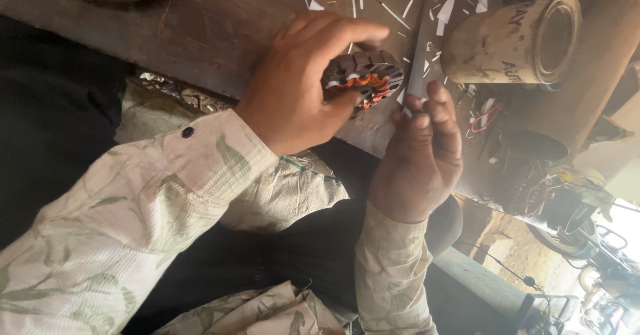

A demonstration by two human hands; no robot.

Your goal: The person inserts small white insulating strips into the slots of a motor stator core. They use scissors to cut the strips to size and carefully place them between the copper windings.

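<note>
Left hand (300, 85) wrapped tight round the small motor core (365, 76), keeping it steady; right hand (420, 158) pinching a thin white strip (419, 62), ready at the slots.

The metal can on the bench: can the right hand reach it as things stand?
Probably yes, but not freely: the right hand pinches a white strip. The metal can lies on its side just beyond, nothing between.
</note>
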